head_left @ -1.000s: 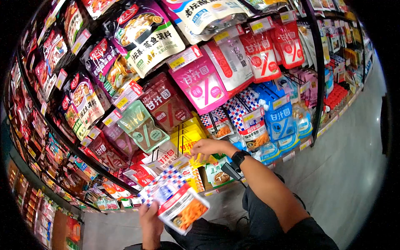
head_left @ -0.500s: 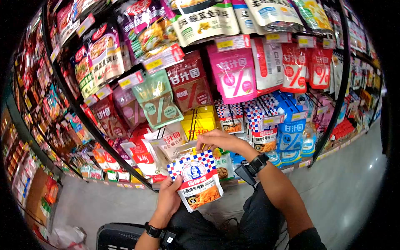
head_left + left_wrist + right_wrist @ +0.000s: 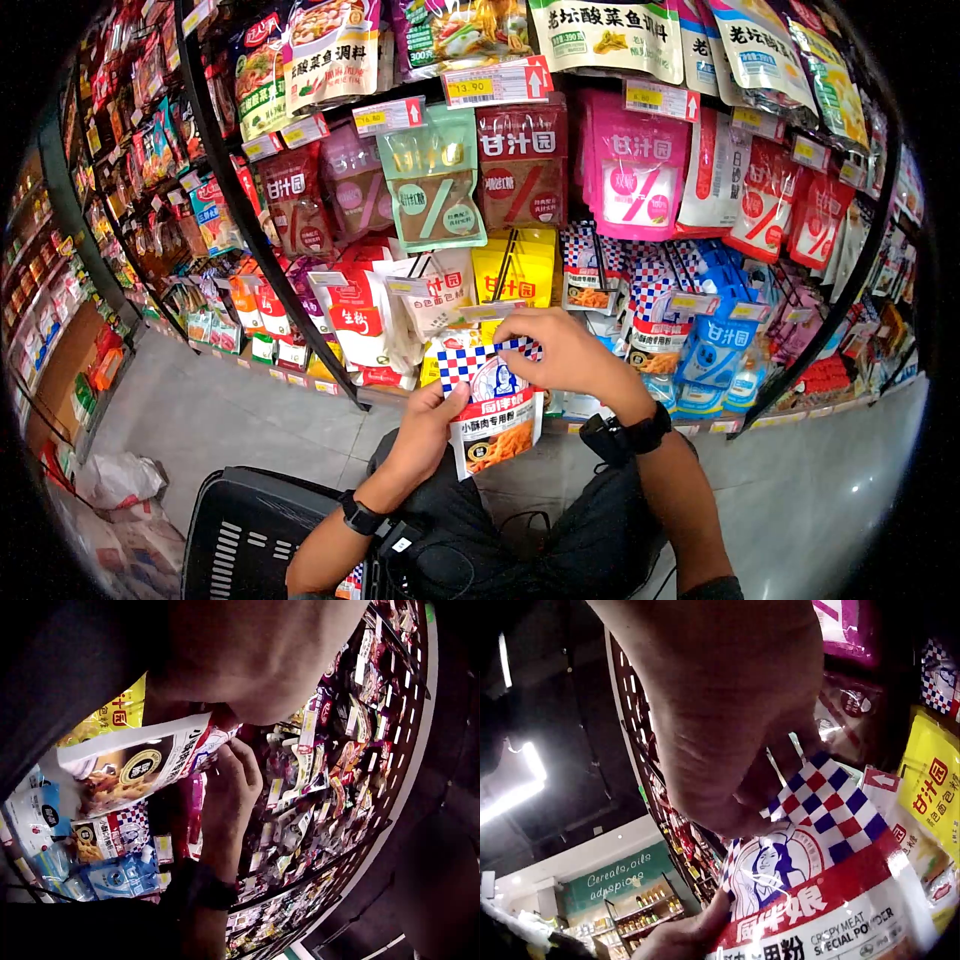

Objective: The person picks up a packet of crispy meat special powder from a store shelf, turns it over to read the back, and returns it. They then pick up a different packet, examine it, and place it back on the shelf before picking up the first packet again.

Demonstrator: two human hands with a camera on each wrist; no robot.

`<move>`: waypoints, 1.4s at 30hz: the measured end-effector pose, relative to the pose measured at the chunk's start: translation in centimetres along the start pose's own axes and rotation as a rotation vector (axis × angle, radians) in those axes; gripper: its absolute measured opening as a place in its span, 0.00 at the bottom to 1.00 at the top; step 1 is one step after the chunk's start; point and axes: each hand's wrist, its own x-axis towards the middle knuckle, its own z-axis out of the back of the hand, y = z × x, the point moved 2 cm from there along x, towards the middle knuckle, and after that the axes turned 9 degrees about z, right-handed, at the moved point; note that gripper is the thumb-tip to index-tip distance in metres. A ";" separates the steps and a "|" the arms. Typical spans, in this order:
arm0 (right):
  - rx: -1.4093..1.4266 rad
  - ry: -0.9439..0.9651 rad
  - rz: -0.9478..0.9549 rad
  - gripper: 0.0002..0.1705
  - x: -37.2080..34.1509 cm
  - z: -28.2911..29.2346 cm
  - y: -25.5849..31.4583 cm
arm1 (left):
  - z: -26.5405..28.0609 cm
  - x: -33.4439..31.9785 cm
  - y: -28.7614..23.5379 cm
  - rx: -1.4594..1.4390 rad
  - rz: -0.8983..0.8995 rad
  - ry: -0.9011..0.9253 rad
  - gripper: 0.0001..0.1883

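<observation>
A packet of crispy meat powder (image 3: 495,425), white and red with a blue-and-red checkered top, is held upright over the person's lap. The left hand (image 3: 422,432) grips its left edge, thumb on the front. At the packet's upper right corner, the right hand (image 3: 572,352) pinches the checkered top with bent fingers. The right wrist view shows the printed front (image 3: 817,877) close up, with the right fingers at its top edge. In the left wrist view, the right hand (image 3: 231,791) meets the top end of the packet.
Shelves of hanging packets stand in front, with yellow packets (image 3: 515,275) and matching checkered packets (image 3: 655,320) behind the hands. Price tags (image 3: 498,83) jut out on hooks. A black basket (image 3: 232,490) sits at lower left, and a plastic bag (image 3: 120,480) lies beyond it.
The right hand has come from the yellow packets at the shelf to the checkered packet's top. The left hand has raised the packet and turned it upright. The head view has shifted, bringing the basket into sight.
</observation>
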 end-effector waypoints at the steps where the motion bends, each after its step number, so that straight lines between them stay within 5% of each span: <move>1: -0.075 -0.026 0.024 0.11 0.1 0.0 0.7 | 0.4 0.3 0.4 0.023 0.012 -0.006 0.15; 8: -0.307 -0.074 0.214 0.08 0.4 -1.5 1.1 | 0.8 0.5 1.1 0.234 -0.073 0.027 0.14; 13: -0.345 0.021 0.200 0.21 0.1 -2.3 1.0 | 0.3 0.0 0.7 0.376 -0.105 0.077 0.13; 26: -0.534 -0.073 0.322 0.23 0.3 -0.9 3.2 | 0.8 0.3 1.1 0.459 -0.094 -0.023 0.10; 34: -0.596 -0.334 0.347 0.20 0.3 0.8 3.0 | -1.0 -1.1 -0.6 0.207 -0.081 0.250 0.20; 42: -0.586 -0.385 0.333 0.25 -0.3 1.9 3.1 | 0.0 0.0 0.2 0.200 -0.105 0.049 0.31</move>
